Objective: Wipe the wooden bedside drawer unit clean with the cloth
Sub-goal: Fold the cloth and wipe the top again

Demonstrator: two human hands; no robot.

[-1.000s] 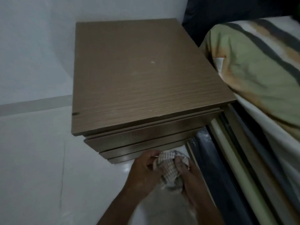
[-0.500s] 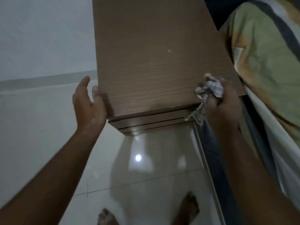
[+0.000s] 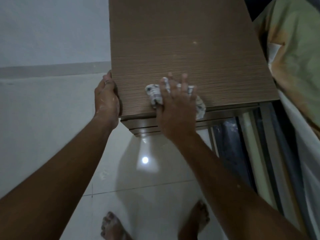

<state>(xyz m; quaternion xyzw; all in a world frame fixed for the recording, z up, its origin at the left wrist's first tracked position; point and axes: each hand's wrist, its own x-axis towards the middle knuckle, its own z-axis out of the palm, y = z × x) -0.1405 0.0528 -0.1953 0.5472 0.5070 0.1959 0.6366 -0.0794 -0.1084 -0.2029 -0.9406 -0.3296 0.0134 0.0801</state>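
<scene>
The wooden bedside drawer unit [image 3: 181, 40] fills the upper middle of the head view, seen from above, with its drawer fronts stepped below the front edge. A crumpled white checked cloth [image 3: 154, 94] lies on the top near the front edge. My right hand [image 3: 174, 108] presses flat on the cloth with fingers spread, and cloth shows on both sides of it. My left hand [image 3: 107, 99] grips the unit's front left corner, fingers wrapped on its side.
A bed with a striped green and orange cover [image 3: 294, 66] stands tight against the unit's right side. A white wall [image 3: 52, 32] is to the left. My bare feet [image 3: 112, 227] stand on glossy white floor tiles [image 3: 147, 170].
My right hand carried the cloth from below the drawers up to the right edge, then leftward onto the top's front area. My left hand let go of the cloth and closed on the left corner.
</scene>
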